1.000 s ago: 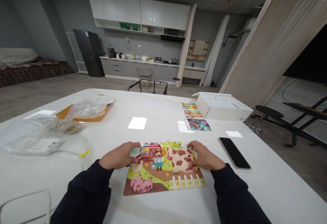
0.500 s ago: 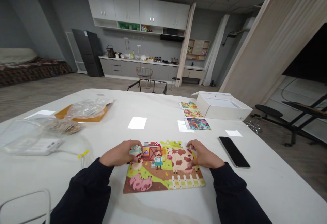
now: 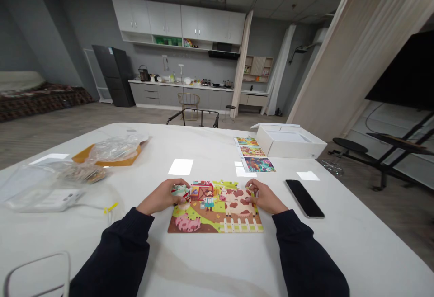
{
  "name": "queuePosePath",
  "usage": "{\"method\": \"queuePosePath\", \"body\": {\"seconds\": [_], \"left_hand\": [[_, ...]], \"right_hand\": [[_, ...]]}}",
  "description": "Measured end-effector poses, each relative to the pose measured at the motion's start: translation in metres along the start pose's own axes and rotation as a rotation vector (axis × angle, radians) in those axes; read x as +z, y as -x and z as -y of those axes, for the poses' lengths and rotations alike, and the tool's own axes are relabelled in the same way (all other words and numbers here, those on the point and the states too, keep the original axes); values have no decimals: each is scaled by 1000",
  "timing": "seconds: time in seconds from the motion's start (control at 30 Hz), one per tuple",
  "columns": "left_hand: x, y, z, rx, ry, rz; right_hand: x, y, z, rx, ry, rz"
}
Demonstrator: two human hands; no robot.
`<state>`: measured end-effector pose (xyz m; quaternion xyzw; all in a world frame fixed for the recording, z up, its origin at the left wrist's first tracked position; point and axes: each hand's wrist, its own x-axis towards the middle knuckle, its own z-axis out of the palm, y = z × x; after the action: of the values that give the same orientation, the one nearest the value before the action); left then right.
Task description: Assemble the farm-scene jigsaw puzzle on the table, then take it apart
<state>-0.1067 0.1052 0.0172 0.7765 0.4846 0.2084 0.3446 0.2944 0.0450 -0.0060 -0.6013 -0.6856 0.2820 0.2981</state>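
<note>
A farm-scene jigsaw puzzle (image 3: 217, 213) with a cow, a pig, a farmer and a red barn lies before me on the white table. Knobs of joined pieces show along its far edge. My left hand (image 3: 166, 196) clasps its far left corner, thumb on the picture over the tree. On the opposite side, my right hand (image 3: 266, 196) pinches the far right edge beside the cow, thumb on top. The fingers of both hands curl round the far edge and are partly hidden.
Right of the puzzle lies a black phone (image 3: 304, 198). Picture sheets (image 3: 254, 152) and an open white box (image 3: 288, 141) stand behind it. At left are a yellow tray with plastic wrapping (image 3: 115, 148), bagged pieces (image 3: 84, 172) and a white charger with cable (image 3: 61, 200).
The puzzle's near edge has moved away from me and now runs nearly level across the view. Both hands keep their hold on its sides. The camera view has tipped up slightly.
</note>
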Motion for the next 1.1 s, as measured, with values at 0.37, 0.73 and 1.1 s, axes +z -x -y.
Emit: {"method": "queuePosePath", "body": {"seconds": [0.37, 0.73, 1.1], "left_hand": [[3, -5, 3, -45, 129, 69], [1, -1, 1, -99, 195, 56], [5, 6, -6, 42, -87, 69]], "right_hand": [[22, -4, -2, 51, 178, -190], [27, -3, 3, 124, 87, -199], [29, -8, 2, 69, -271, -320]]}}
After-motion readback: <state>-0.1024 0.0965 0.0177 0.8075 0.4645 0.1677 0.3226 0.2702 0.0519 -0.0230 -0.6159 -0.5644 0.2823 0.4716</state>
